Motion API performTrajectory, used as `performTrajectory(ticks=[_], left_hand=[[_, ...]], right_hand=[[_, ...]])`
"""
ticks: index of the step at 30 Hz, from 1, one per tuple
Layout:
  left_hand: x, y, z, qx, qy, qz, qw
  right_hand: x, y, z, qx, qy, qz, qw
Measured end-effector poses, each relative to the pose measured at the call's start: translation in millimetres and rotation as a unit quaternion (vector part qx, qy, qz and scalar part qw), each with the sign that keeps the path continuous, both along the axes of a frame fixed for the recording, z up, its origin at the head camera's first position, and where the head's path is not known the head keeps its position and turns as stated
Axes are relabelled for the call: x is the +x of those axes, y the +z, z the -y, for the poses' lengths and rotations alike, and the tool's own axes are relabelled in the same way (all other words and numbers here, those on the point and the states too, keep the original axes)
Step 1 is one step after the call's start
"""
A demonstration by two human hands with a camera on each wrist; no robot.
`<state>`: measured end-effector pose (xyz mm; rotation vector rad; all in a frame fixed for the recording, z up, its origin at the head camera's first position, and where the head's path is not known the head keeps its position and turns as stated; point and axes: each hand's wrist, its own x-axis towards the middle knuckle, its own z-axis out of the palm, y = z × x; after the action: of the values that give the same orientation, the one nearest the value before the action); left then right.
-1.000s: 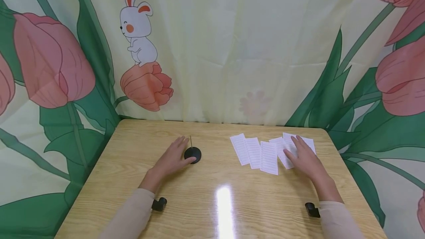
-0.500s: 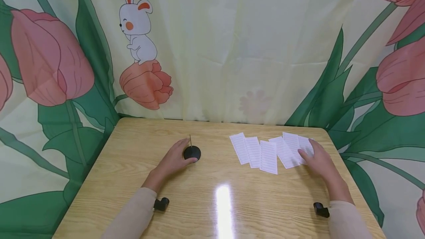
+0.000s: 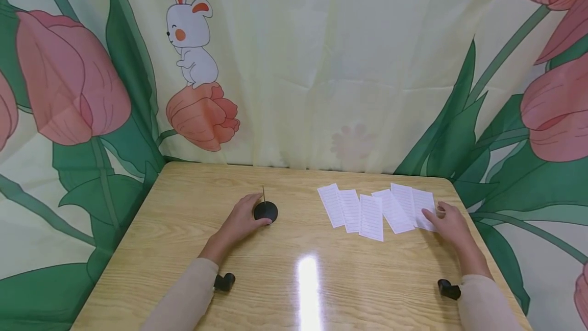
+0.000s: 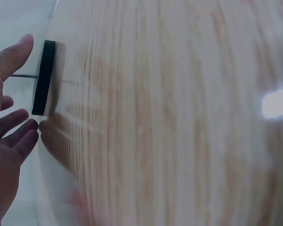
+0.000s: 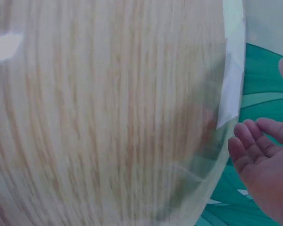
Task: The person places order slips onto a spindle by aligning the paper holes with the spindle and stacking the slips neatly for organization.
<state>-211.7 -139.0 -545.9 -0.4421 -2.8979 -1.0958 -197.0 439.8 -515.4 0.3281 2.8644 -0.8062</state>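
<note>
A receipt spike (image 3: 266, 212), with a round black base and a thin upright rod, stands on the table left of centre. My left hand (image 3: 238, 221) is cupped loosely at its left side, thumb near the front of the base. In the left wrist view the hand's fingers are relaxed, and the base (image 4: 44, 79) is seen edge-on. Several white lined paper slips lie fanned at the right, from the leftmost slip (image 3: 331, 206) to the rightmost slip (image 3: 423, 207). My right hand (image 3: 454, 229) is at that last slip's right edge, fingers loosely bent, thumb tip overlapping the slip.
The wooden table (image 3: 184, 183) reaches back to a curtain (image 3: 294, 65) printed with tulips and a rabbit. Its right edge runs close beside my right hand. A bright light reflection (image 3: 310, 290) lies on the front middle of the tabletop.
My right hand has slid right across the slips to the last one's edge, uncovering those it was over, and its fingers have bent more. My left hand has stayed by the receipt spike.
</note>
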Motion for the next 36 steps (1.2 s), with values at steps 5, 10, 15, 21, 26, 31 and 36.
performTrajectory(ticks=[5,10,15,21,26,31,36], left_hand=[[-2.3,-2.2,-2.4,-0.006,0.002,-0.007,1.0000],[-2.0,-3.7,-3.3,0.006,0.007,-0.005,0.9999],[-1.6,-6.3,-2.2,-0.007,0.005,-0.005,0.9999],[-2.1,-9.1,-1.4,-0.024,0.006,-0.003,0.9997],[-2.6,-9.7,-1.8,-0.024,0.008,0.006,0.9997],[-2.9,-9.3,-2.2,-0.019,0.013,0.011,0.9997],[-4.2,-8.6,-3.2,-0.020,0.015,0.007,0.9997]], right_hand=[[1.2,-5.2,-5,0.004,-0.027,0.017,0.9995],[4.8,-9.1,-3,0.005,-0.061,0.040,0.9974],[6.7,-13.8,5,0.004,-0.095,0.035,0.9949],[6.3,-19.2,8,0.023,-0.100,0.012,0.9947],[5.6,-22.9,9,0.034,-0.103,0.008,0.9941],[4.8,-22.5,10,0.030,-0.104,0.009,0.9940],[5.2,-18.1,12,0.027,-0.105,0.009,0.9941]])
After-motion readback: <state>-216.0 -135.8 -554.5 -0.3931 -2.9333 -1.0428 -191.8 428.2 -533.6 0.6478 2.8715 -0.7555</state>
